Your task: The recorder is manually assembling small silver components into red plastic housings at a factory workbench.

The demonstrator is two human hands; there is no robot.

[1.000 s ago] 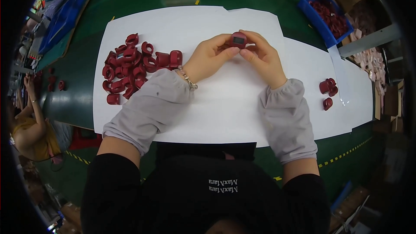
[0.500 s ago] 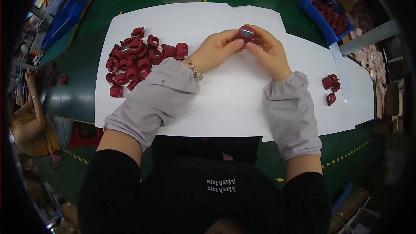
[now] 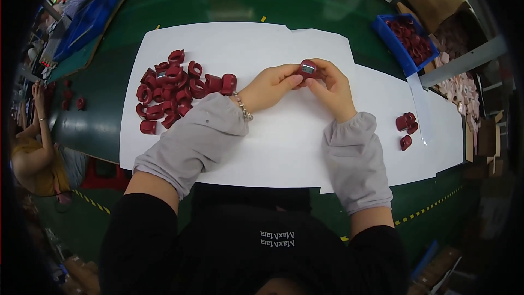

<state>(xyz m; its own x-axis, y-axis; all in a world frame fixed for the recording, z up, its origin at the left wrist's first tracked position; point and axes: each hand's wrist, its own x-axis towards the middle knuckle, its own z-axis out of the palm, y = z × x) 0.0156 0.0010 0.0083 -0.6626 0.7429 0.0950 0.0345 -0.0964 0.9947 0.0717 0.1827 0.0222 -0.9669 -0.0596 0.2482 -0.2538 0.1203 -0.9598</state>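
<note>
Between my two hands, over the white sheet, is a dark red ring-shaped device (image 3: 308,68) with a small grey display facing up. My left hand (image 3: 268,86) pinches its left side between thumb and fingers. From the other side, my right hand (image 3: 335,93) grips it with thumb and curled fingers. The device's underside is hidden by my fingers. Left of my left hand lies a loose pile of similar red ring-shaped devices (image 3: 170,88), some on their sides; the closest one (image 3: 229,83) sits just beside my left wrist.
White paper sheets (image 3: 273,147) cover the green table (image 3: 218,3). A few red devices (image 3: 405,123) lie apart at right. Beyond them stand a blue bin (image 3: 405,65) of red parts and a heap of pale pink pieces (image 3: 464,90). Another person (image 3: 38,158) sits at far left.
The table and my hands sit lower in the picture, as the whole view has shifted. Both hands keep their hold on the device, which looks slightly turned.
</note>
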